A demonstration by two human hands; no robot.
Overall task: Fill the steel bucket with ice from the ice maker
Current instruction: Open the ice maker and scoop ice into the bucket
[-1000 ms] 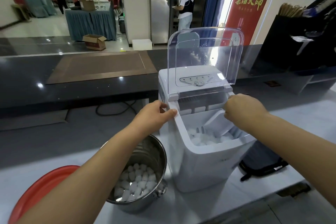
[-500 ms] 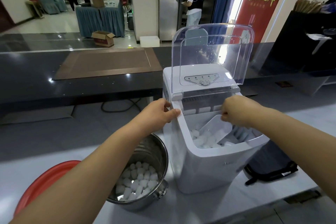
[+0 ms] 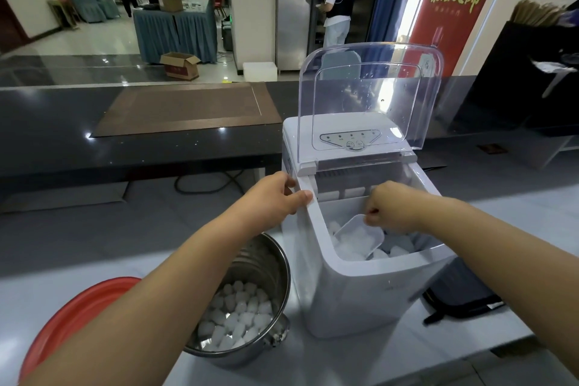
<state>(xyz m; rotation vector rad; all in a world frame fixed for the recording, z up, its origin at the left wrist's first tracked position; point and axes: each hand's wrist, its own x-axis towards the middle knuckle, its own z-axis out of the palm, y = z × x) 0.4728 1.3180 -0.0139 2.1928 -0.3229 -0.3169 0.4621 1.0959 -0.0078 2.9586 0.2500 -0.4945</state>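
— Both grips busy?
— Yes. My left grip [image 3: 272, 197] clasps the left rim of the ice maker [image 3: 360, 298], thumb on top. My right grip [image 3: 391, 210] pinches the handle of the scoop [image 3: 360, 240], down inside the maker.
— And the bucket [image 3: 260, 263]?
— On the counter [image 3: 407, 354], just beside the maker's left wall, under my left forearm, lower than the scoop.
— What's in what?
— Cubes [image 3: 238, 313] cover the bucket's bottom. The scoop holds ice [image 3: 354, 244] and lies among more loose ice. The clear lid [image 3: 369, 94] stands upright.
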